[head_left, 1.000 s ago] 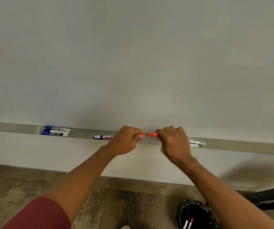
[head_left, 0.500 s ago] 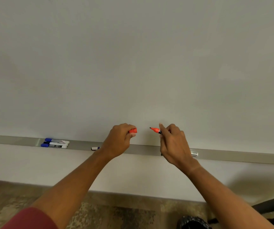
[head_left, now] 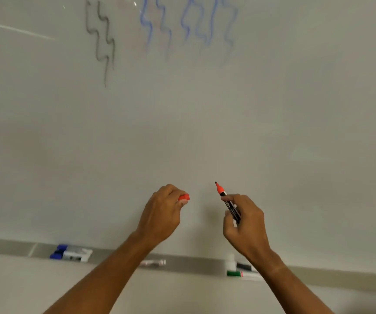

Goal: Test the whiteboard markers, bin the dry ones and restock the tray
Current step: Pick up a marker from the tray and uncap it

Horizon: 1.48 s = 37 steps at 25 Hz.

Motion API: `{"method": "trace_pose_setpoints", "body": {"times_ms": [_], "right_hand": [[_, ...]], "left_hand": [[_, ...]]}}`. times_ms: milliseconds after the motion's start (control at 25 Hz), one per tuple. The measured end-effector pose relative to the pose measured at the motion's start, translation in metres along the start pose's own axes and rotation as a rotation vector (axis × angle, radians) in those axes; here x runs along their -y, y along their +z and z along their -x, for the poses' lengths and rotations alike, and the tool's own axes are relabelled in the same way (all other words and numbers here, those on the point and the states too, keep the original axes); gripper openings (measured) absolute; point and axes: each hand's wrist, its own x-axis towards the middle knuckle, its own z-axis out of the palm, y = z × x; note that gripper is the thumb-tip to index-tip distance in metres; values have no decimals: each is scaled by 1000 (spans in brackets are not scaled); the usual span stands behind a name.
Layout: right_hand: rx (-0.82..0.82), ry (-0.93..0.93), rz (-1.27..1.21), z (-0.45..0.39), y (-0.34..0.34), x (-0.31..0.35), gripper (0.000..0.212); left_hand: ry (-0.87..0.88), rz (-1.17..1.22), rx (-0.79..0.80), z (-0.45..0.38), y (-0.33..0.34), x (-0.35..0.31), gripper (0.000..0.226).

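Observation:
My right hand [head_left: 246, 225] grips an uncapped red marker [head_left: 229, 203], its tip pointing up close to the whiteboard [head_left: 205, 121]. To its left my left hand [head_left: 162, 216] pinches the red cap [head_left: 184, 197]. Below runs the grey marker tray [head_left: 193, 267]. On it lie blue-capped markers [head_left: 71, 254] at the left, one marker [head_left: 153, 262] partly behind my left forearm, and green and black markers [head_left: 242, 270] beside my right wrist.
A black squiggle [head_left: 102, 41] and several blue squiggles [head_left: 189, 23] mark the top of the board. The board's middle, above my hands, carries no marks. A pale wall shows under the tray.
The cap came off the red marker and my hands drew apart. Both hands rose from the tray up in front of the board, and my view tilted upward, revealing the squiggles.

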Motion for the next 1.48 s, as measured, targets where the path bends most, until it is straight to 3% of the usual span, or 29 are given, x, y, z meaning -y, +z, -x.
{"method": "trace_pose_setpoints", "body": {"times_ms": [80,400,600,720,800,960,1160,1480], "right_hand": [[-71,-31,-48,-22,4,19,34],[-383,-70,-239,-134,5,105,17],[-576,-145,-261,-199,-19,141,5],[-659,-197,-228,-226,-34,155,12],[-694,-246,-185,-242,-45,159,3],[-764,-285,-122,-275,-64,163,15],[-789,-289,-103,-306,-81,164,12],[-764,-263,13,-282,-91,134,9]], "left_hand": [[39,-60,-86,-24,-19,8,18],[215,-254,-341,-122,-103,38,21],[282,-265,-458,-172,-119,42,26],[329,-251,-553,-191,-116,45,31],[352,-258,-603,-201,-113,47,32],[386,-298,-658,-215,-106,50,30],[395,-364,-704,-223,-102,53,26],[392,-377,-734,-224,-100,51,23]]}}
